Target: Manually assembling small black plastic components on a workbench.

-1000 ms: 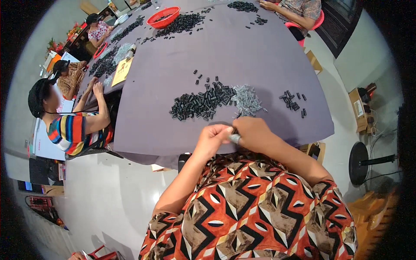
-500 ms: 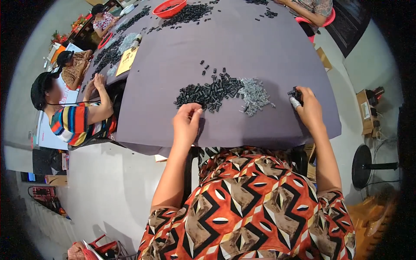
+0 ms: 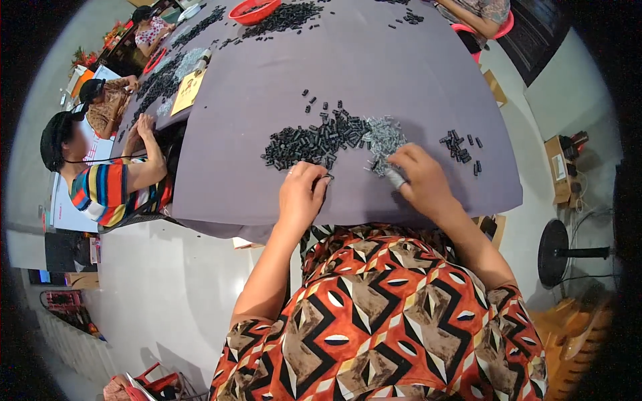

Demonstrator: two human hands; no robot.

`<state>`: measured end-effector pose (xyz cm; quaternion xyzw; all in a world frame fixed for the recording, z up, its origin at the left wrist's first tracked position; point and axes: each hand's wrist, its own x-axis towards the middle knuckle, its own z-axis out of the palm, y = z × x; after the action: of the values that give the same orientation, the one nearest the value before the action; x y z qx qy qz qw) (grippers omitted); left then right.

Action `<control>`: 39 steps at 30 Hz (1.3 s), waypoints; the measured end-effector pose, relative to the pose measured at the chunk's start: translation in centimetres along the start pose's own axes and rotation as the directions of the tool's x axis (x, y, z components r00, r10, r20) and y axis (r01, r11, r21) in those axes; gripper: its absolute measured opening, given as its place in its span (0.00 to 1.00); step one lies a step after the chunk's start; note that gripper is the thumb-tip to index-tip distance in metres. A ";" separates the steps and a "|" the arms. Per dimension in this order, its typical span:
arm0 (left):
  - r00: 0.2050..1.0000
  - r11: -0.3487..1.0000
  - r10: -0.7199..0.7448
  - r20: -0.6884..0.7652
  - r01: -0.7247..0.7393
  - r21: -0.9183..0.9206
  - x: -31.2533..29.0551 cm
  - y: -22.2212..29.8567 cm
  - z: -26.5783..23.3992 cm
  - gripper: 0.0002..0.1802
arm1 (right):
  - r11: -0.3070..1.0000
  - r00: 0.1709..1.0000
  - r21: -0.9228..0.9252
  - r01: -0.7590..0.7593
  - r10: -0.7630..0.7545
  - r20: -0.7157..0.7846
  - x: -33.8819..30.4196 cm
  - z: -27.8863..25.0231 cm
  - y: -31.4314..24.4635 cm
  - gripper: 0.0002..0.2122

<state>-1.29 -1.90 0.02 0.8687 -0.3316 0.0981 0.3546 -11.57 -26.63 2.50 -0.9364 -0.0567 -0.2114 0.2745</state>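
My left hand [image 3: 301,192] is closed in a pinch just in front of the pile of small black cylindrical pieces [image 3: 294,147]. A small black piece [image 3: 328,176] shows at its fingertips. At the near right side of the pile of small clear pins [image 3: 384,134], my right hand [image 3: 424,179] reaches down with bent fingers and thumb drawn together. A grey wrapping covers one of its digits. Whatever lies between those fingertips is too small to make out. Farther right, a smaller group of black pieces [image 3: 458,148] rests on the cloth.
A grey cloth [image 3: 254,80] covers the table. Toward the far end stand a red basket [image 3: 254,11] and another heap of black pieces [image 3: 284,19]. A yellow printed card [image 3: 188,91] lies at the left. Co-workers sit along the left side, the nearest in a striped shirt [image 3: 110,194]; another sits far right.
My right hand has moved left from the group of black pieces, uncovering it, to the clear pins. My left hand has shifted slightly right, and a black piece now shows at its fingertips.
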 end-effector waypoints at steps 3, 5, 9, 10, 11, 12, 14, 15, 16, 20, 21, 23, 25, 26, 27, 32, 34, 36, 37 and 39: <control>0.995 0.978 -0.101 0.001 0.100 -0.181 0.0 -0.5 -0.5 0.06 | 0.996 0.995 -0.007 0.094 -0.094 0.022 1.4 1.7 -1.1 0.11; 0.985 0.962 -0.163 -0.055 0.146 -0.232 0.2 -1.2 -1.0 0.06 | 0.993 0.991 -0.057 0.101 -0.096 0.088 1.9 2.5 -1.3 0.11; 0.950 0.938 -0.273 -0.154 0.228 -0.260 0.4 -2.6 -2.6 0.06 | 0.986 0.986 -0.124 0.110 -0.092 0.137 2.4 3.8 -0.8 0.10; 0.939 0.920 -0.309 -0.154 0.253 -0.300 0.2 -3.1 -2.6 0.06 | 0.986 0.988 -0.114 0.119 -0.106 0.111 2.5 3.9 -0.9 0.09; 0.940 0.920 -0.302 -0.160 0.243 -0.309 0.1 -3.3 -2.6 0.05 | 0.986 0.989 -0.105 0.127 -0.118 0.085 2.5 4.0 -1.0 0.09; 0.938 0.918 -0.305 -0.163 0.245 -0.312 0.1 -3.2 -2.5 0.05 | 0.986 0.989 -0.107 0.130 -0.121 0.089 2.6 4.2 -1.1 0.09; 0.961 0.943 -0.248 -0.122 0.210 -0.257 0.1 -2.3 -2.0 0.05 | 0.966 0.985 -0.194 0.173 -0.167 0.050 2.7 4.8 -1.1 0.05; 0.972 0.960 -0.203 -0.118 0.174 -0.218 0.1 -1.9 -1.7 0.04 | 0.965 0.984 -0.196 0.177 -0.170 0.052 2.8 4.9 -1.2 0.05; 0.986 0.977 -0.132 -0.105 0.112 -0.180 0.1 -1.6 -1.5 0.04 | 0.961 0.983 -0.211 0.181 -0.169 0.071 2.8 5.0 -1.2 0.06; 0.999 0.995 -0.006 -0.047 0.002 -0.101 0.0 -0.6 -0.6 0.04 | 0.976 0.983 -0.136 0.170 -0.158 0.095 2.2 4.5 -2.0 0.09; 0.999 0.997 0.033 -0.021 -0.034 -0.074 0.0 -0.3 -0.5 0.05 | 0.977 0.984 -0.135 0.166 -0.154 0.093 1.9 4.6 -2.0 0.09; 0.997 0.996 0.070 0.017 -0.069 -0.053 -0.2 -0.4 -0.4 0.06 | 0.983 0.977 0.020 0.182 -0.184 0.112 1.4 4.9 -1.9 0.10; 0.996 0.997 0.074 0.051 -0.074 0.003 0.0 -0.1 -0.4 0.06 | 0.983 0.978 0.048 0.177 -0.181 0.103 1.3 5.2 -1.7 0.11; 0.995 0.997 0.080 0.055 -0.080 0.004 0.1 0.0 -0.3 0.06 | 0.981 0.978 0.076 0.177 -0.184 0.097 1.3 5.2 -1.7 0.11; 0.996 0.998 0.064 0.059 -0.066 0.018 0.1 0.0 -0.2 0.06 | 0.982 0.979 0.077 0.175 -0.182 0.093 1.4 5.2 -1.7 0.11; 0.997 0.998 0.045 0.059 -0.048 0.041 0.5 0.3 0.2 0.07 | 0.984 0.988 0.136 0.119 -0.131 0.087 1.2 4.9 -1.9 0.13; 0.997 0.997 0.073 -0.029 -0.073 -0.005 1.1 0.4 0.5 0.06 | 0.983 0.988 0.126 0.137 -0.145 0.055 0.7 5.3 -1.7 0.13; 0.994 0.993 0.109 -0.007 -0.108 0.048 2.5 0.6 0.1 0.06 | 0.982 0.987 0.114 0.154 -0.157 0.020 0.5 5.6 -1.4 0.13; 0.991 0.988 0.128 0.029 -0.131 0.084 3.2 0.8 -0.1 0.06 | 0.978 0.985 0.119 0.173 -0.175 0.006 0.4 5.7 -1.3 0.15; 0.982 0.975 0.170 0.084 -0.180 0.132 4.2 0.7 -0.2 0.06 | 0.974 0.981 0.123 0.193 -0.192 -0.017 0.4 5.7 -1.3 0.16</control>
<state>1.45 -4.29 2.25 0.8618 -0.4118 0.1201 0.2709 -9.42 -22.43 -1.06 -0.9071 -0.1594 -0.2356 0.3104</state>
